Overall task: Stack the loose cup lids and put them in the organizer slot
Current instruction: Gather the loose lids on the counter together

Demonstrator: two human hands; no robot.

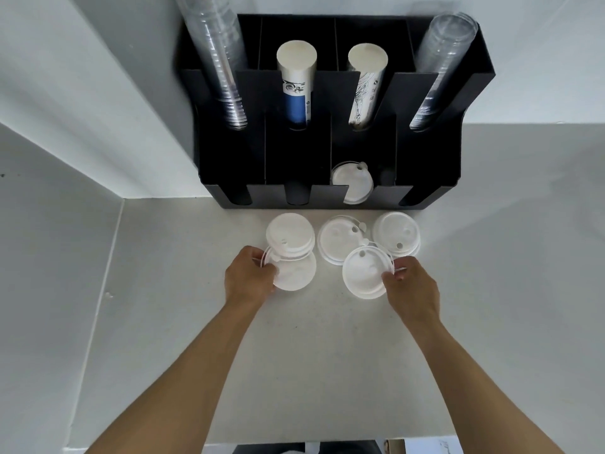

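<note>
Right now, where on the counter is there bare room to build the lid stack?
Bare counter lies between the two forearms, and more to the right of the right hand. It is crowded between the hands and the organizer: the loose lids overlap there. The left hand grips one.
</note>
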